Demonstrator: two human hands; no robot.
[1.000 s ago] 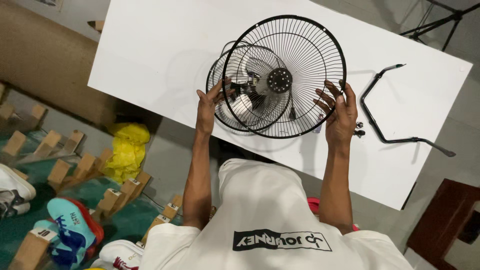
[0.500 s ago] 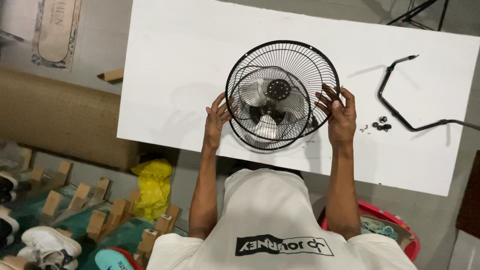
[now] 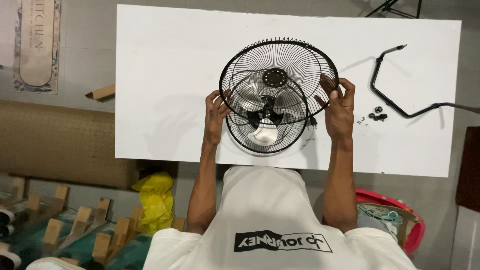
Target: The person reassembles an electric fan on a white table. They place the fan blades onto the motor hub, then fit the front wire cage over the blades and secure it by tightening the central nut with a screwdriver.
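Head view: 2 hands, left hand (image 3: 216, 112) and right hand (image 3: 339, 107), clamped on front fan grille (image 3: 287, 67), seemingly lifted off fan (image 3: 265, 122).

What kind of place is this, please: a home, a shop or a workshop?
Probably a small workshop or repair space. A fan grille is handled over a white table with a loose black metal bracket and small screws, and wooden racks stand on the floor.

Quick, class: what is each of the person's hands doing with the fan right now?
Left hand: closed on the left rim of the front fan grille.
Right hand: closed on the grille's right rim, lifting it off the fan.
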